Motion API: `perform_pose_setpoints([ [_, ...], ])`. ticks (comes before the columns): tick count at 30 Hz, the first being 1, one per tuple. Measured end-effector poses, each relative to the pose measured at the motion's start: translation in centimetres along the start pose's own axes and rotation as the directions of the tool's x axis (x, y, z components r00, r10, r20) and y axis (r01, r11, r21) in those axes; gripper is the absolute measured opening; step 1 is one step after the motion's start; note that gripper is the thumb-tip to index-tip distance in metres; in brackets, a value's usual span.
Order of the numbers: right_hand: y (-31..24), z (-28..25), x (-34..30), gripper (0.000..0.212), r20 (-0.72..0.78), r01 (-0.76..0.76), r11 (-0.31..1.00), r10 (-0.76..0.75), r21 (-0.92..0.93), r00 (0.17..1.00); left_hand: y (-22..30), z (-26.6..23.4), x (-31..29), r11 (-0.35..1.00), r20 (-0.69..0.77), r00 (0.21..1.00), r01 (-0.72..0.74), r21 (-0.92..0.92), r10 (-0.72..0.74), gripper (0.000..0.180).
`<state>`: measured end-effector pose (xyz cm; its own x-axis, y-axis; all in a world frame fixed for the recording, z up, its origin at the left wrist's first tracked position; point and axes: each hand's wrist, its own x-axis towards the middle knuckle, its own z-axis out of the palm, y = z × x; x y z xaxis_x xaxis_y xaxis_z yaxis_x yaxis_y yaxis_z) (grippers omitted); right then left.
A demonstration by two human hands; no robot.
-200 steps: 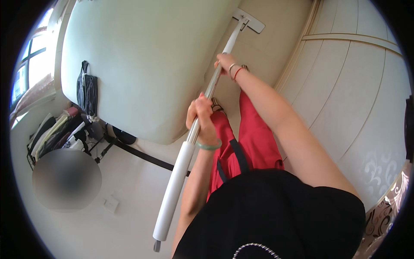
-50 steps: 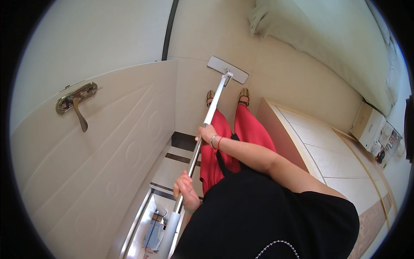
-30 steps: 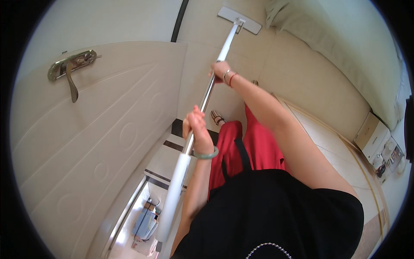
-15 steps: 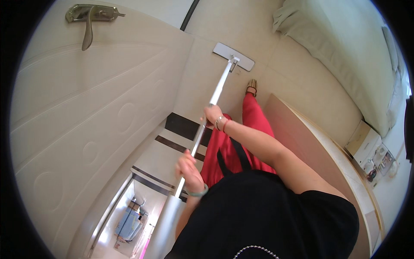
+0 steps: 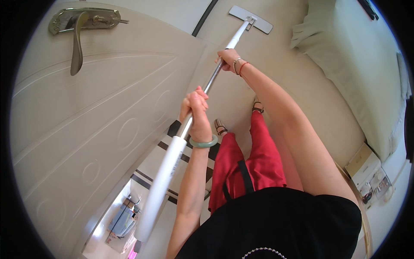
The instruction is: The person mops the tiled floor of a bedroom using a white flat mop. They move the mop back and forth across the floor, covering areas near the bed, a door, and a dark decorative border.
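Gripping the long flat mop with the white-sleeved, silver metal handle [image 5: 181, 134], the person is standing on the pale cream floor [image 5: 276, 56] beside the cream panelled door [image 5: 99, 125]. Nearest the camera, the thick white sleeve of the handle is running from the lower edge of the view up toward the left hand [image 5: 197, 110]. The left hand is wrapping around the shaft just above the top of the white sleeve, with its fingers [image 5: 192, 100] curled tightly and pressed together around the metal; a pale green bangle [image 5: 203, 142] is sitting on that wrist. Below the hands, the red trousers [image 5: 246, 168] and the strapped sandals [image 5: 258, 105] are showing above the floor and a dark-striped threshold strip [image 5: 172, 129].

Further along the shaft, the right hand [image 5: 228, 58] is closing around the silver section, fingers wrapped together about it, with a red cord and a metal bracelet [image 5: 238, 65] on its wrist. The arm is extending nearly straight.

At the far end, the grey rectangular mop head [image 5: 251, 19] is lying flat against the floor, well apart from both feet. To the right, the pale green bedspread [image 5: 366, 73] is hanging over the side of a bed. At the upper left, the brass lever door handle [image 5: 79, 30] is mounted on the door.
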<state>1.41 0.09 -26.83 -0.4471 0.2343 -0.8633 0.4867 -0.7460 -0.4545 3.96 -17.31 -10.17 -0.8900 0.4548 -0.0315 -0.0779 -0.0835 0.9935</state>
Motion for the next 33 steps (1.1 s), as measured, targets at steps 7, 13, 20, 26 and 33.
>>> perform_pose_setpoints([
  [7, 4.8, 4.8, -2.7, 0.015, -0.061, -0.026, 0.982, 0.015, -0.185, 0.998, 2.1, -2.8, -4.9, 0.996, -0.294, 0.952, 0.074, -0.041, -0.083, 0.029],
  [13, 16.6, 10.3, -8.1, 0.012, 0.029, 0.112, 0.838, -0.114, -0.535, 0.993, 6.8, -10.3, -12.8, 0.973, -0.482, 0.845, 0.202, -0.116, -0.233, 0.031],
  [20, 31.2, 12.7, -17.5, 0.023, -0.168, -0.137, 0.921, 0.080, -0.365, 0.982, 12.9, -14.7, -23.1, 0.941, -0.587, 0.747, 0.325, -0.089, -0.314, 0.030],
  [26, 21.9, 11.2, -21.3, 0.020, 0.016, -0.274, 0.939, 0.283, -0.207, 0.959, 13.0, -13.1, -21.3, 0.954, -0.416, 0.879, 0.290, 0.076, -0.234, 0.034],
  [33, 15.9, 1.2, -7.7, 0.028, 0.266, 0.269, -0.010, -0.181, -0.963, 0.947, 4.8, -5.9, -14.3, 0.942, -0.300, 0.901, 0.335, 0.026, -0.313, 0.028],
])
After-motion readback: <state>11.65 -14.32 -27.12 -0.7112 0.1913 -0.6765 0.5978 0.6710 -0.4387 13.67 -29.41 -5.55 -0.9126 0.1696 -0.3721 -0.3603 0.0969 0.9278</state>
